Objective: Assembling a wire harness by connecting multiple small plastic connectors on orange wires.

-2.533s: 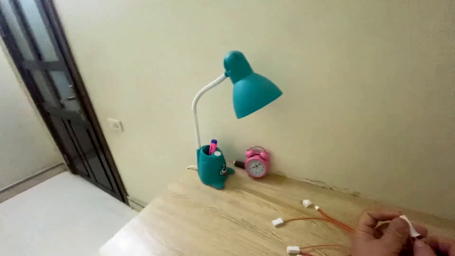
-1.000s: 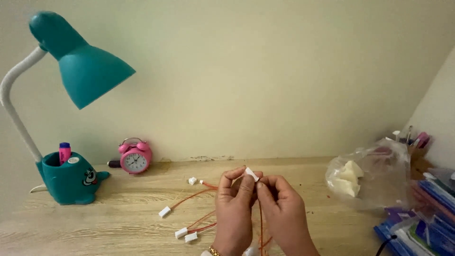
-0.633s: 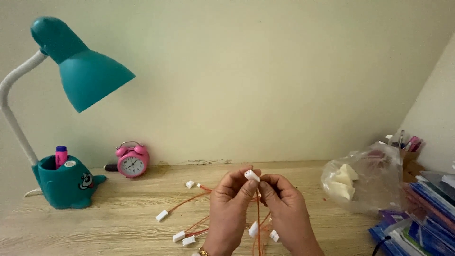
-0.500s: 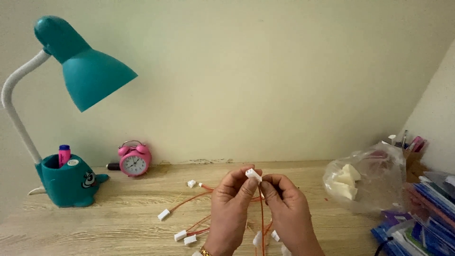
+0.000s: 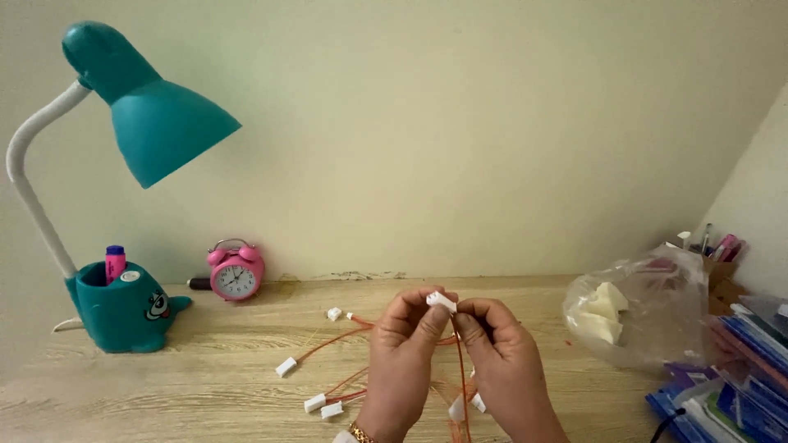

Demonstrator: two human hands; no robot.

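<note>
My left hand (image 5: 402,361) and my right hand (image 5: 505,369) are raised together over the wooden desk (image 5: 205,385). Both pinch a small white connector (image 5: 441,301) between their fingertips. Thin orange wires (image 5: 460,369) hang from it between my palms, ending in more white connectors (image 5: 465,404). Other orange leads with white plugs (image 5: 305,381) lie loose on the desk just left of my left hand.
A teal desk lamp (image 5: 131,115) rises from a teal pen holder (image 5: 127,305) at the left. A pink alarm clock (image 5: 236,272) stands by the wall. A clear plastic bag (image 5: 636,316) with pale pieces and a stack of books (image 5: 739,369) sit at the right.
The view has swung right from the door and settled on the desk. In the last second my hands have stayed together on the connector, lifting the wires slightly.
</note>
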